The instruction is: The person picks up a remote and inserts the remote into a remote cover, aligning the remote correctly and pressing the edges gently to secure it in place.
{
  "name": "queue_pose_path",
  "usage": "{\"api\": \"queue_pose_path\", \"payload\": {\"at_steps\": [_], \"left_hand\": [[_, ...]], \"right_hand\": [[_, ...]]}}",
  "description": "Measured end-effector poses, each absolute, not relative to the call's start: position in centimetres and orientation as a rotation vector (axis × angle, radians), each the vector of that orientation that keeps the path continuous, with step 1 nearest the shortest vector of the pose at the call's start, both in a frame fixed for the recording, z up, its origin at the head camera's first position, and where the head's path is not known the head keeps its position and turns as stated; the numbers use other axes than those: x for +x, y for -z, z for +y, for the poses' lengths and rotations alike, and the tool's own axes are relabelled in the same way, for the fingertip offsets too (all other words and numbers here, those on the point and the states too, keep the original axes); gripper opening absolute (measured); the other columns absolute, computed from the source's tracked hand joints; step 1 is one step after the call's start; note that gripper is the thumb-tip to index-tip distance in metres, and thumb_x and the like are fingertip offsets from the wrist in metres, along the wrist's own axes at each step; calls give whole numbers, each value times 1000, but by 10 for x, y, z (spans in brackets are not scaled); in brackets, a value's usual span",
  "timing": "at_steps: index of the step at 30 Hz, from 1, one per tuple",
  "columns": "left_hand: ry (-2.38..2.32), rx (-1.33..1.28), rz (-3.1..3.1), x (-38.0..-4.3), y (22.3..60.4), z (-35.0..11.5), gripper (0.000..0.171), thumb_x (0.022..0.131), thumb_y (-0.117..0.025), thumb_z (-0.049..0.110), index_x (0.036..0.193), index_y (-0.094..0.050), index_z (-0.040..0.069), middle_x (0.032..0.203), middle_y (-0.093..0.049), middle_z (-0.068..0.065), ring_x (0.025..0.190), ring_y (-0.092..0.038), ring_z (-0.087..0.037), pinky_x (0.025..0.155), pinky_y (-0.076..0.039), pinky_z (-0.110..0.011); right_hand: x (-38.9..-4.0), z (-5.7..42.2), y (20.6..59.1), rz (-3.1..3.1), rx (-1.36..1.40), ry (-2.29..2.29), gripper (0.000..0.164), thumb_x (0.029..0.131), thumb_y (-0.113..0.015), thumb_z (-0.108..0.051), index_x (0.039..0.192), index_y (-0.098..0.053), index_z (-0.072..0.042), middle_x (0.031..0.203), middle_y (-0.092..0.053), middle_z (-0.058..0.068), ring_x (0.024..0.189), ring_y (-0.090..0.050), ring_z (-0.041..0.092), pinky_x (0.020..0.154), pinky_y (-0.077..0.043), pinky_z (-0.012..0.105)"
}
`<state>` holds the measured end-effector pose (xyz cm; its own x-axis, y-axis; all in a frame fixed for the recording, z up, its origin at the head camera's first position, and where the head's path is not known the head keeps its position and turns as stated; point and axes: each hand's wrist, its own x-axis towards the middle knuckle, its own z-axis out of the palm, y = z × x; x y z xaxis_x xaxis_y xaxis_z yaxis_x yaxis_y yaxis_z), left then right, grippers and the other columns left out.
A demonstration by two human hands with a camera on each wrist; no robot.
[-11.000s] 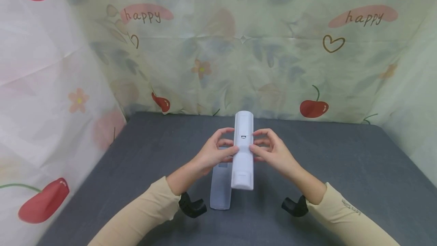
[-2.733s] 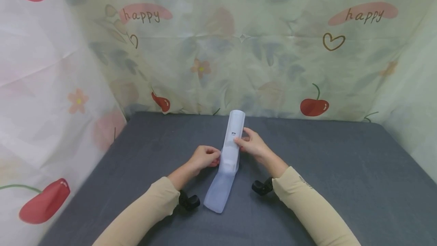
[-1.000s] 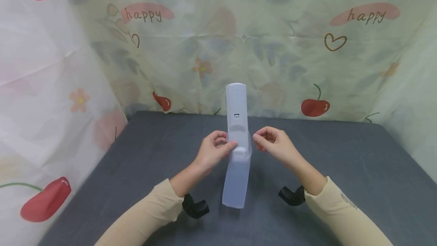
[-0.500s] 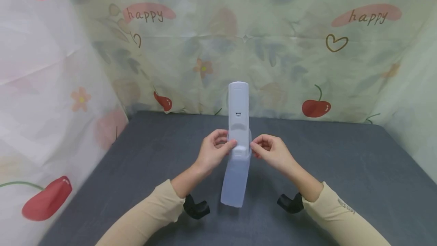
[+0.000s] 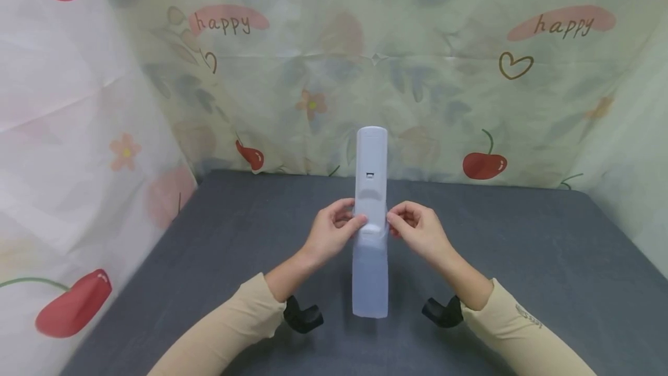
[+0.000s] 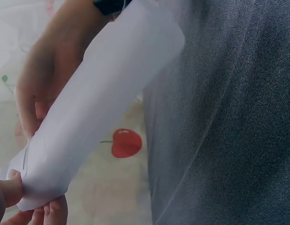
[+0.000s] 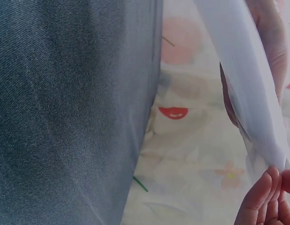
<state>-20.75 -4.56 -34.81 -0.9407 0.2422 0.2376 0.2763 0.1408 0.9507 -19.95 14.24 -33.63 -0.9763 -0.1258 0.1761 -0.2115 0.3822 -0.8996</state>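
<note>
A white remote control (image 5: 371, 155) is held upright over the table in the head view, its back with a small latch facing me. Its lower end overlaps the mouth of a translucent plastic sleeve (image 5: 370, 286), which hangs below in line with it. My left hand (image 5: 331, 228) grips both at the left side, thumb on the remote's back. At the right edge, my right hand (image 5: 420, 230) pinches the sleeve's rim between thumb and fingertips. The sleeve stretches large across the left wrist view, hiding part of the far hand. In the right wrist view, fingertips (image 7: 259, 197) meet at the sleeve's rim.
A dark grey cloth-covered table (image 5: 250, 208) lies beneath. Behind it hangs a pale curtain (image 5: 417, 91) printed with cherries and hearts, and a similar curtain (image 5: 62, 149) stands at the left. Black wrist cameras (image 5: 302, 315) jut below both forearms.
Eleven seconds ago the sleeve lay on the table, apart from the remote; now it hangs at the remote's lower end. Lately the right hand has come to its rim, and the sleeve has swung straight.
</note>
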Motion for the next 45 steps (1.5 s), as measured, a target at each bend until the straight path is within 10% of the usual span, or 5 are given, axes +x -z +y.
{"api": "queue_pose_path", "payload": {"at_steps": [45], "left_hand": [[2184, -286, -2462, -213, 350, -53, 27, 91, -61, 17, 109, -66, -2, 101, -68, -19, 78, -64, -8, 76, -57, -31]], "right_hand": [[-207, 152, 320, -2557, 348, -1824, 45, 94, -55, -26, 131, -41, -4, 113, -58, 28, 78, -61, 11, 71, -53, 25]]}}
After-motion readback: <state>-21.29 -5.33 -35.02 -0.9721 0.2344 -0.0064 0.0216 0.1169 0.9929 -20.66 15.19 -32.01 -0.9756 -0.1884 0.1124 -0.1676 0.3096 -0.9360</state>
